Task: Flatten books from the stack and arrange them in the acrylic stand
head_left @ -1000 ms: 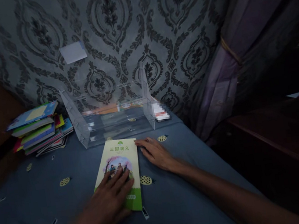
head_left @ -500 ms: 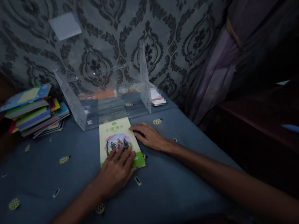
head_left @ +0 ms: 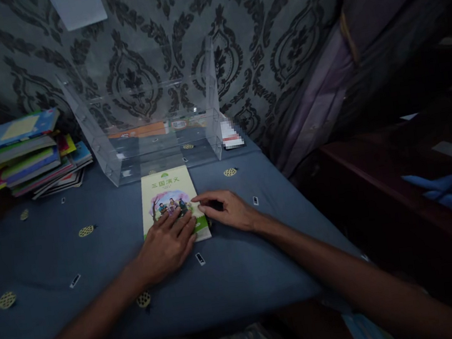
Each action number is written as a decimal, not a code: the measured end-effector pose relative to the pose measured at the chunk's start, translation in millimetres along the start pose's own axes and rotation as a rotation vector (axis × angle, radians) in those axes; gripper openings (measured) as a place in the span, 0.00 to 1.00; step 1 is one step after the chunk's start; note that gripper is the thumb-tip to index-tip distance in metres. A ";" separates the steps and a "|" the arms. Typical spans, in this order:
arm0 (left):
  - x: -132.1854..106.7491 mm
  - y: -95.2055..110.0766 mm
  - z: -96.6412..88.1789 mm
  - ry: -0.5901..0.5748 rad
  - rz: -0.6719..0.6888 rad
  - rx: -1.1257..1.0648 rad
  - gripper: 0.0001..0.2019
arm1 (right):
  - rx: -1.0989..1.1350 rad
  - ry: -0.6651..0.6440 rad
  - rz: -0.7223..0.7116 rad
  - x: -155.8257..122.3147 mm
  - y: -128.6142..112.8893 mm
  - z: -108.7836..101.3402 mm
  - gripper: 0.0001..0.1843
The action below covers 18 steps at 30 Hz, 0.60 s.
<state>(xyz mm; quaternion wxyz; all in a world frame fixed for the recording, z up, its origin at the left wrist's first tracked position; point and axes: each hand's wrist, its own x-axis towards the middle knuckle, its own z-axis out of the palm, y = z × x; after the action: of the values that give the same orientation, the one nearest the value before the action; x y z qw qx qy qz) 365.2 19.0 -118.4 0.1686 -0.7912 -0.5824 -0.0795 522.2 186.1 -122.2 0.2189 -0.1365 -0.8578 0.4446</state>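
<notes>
A thin green-and-yellow book (head_left: 167, 192) with a picture on its cover lies flat on the blue patterned tablecloth (head_left: 96, 266). My left hand (head_left: 166, 246) rests flat on the book's lower half, fingers stretched out. My right hand (head_left: 225, 210) lies on the cloth at the book's right edge, fingers curled slightly with the fingertips touching that edge. Just behind the book stands a clear acrylic rack (head_left: 148, 130) with several flat items lying in it.
A stack of colourful books (head_left: 28, 155) sits at the back left against the patterned wall. A small white box (head_left: 231, 134) stands right of the rack. The table's right edge drops to a dark wooden surface with a blue cloth (head_left: 451, 191).
The view has pulled back and down, so the table looks farther away. Both hands stay on the book; the right hand has slid down along its right edge towards the lower corner.
</notes>
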 end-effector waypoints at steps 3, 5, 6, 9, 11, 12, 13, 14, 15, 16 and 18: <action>-1.1 1.1 1.7 -0.019 -0.025 -0.037 0.20 | -0.037 -0.066 -0.073 0.6 -2.3 -2.7 0.18; -1.8 2.0 2.3 -0.022 -0.039 -0.052 0.21 | -0.114 -0.117 -0.124 0.2 -4.3 -4.4 0.23; -2.0 2.3 2.1 -0.025 -0.044 -0.059 0.21 | -0.155 -0.140 -0.140 -0.1 -4.9 -4.8 0.26; -2.1 2.2 -1.4 -0.043 -0.057 -0.101 0.21 | -0.223 -0.183 -0.159 -0.8 -4.4 -4.5 0.30; -1.9 0.5 -4.9 -0.062 -0.075 -0.150 0.21 | -0.232 -0.196 -0.166 -0.5 -2.2 -3.8 0.31; -1.8 -1.3 -6.3 -0.073 -0.090 -0.176 0.21 | -0.232 -0.197 -0.170 -0.3 -1.0 -3.7 0.31; -1.6 -4.0 -6.9 -0.085 -0.108 -0.200 0.21 | -0.231 -0.199 -0.173 0.0 0.0 -3.6 0.32; -1.3 -8.0 -6.4 -0.097 -0.127 -0.221 0.21 | -0.230 -0.200 -0.175 0.2 0.7 -3.8 0.33; -0.7 -13.4 -4.7 -0.107 -0.142 -0.241 0.22 | -0.228 -0.199 -0.175 0.4 1.1 -4.1 0.34; 0.1 -20.4 -1.6 -0.117 -0.157 -0.261 0.22 | -0.226 -0.198 -0.176 0.5 1.1 -4.5 0.34; 2.8 -39.1 8.0 -0.130 -0.186 -0.299 0.23 | -0.228 -0.201 -0.173 0.5 0.1 -5.4 0.35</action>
<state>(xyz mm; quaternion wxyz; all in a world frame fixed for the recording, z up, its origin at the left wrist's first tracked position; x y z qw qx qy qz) 328.4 34.8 -118.1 0.0027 -0.7536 -0.6445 -0.1291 524.5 190.2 -119.4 0.1527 -0.0409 -0.9287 0.3353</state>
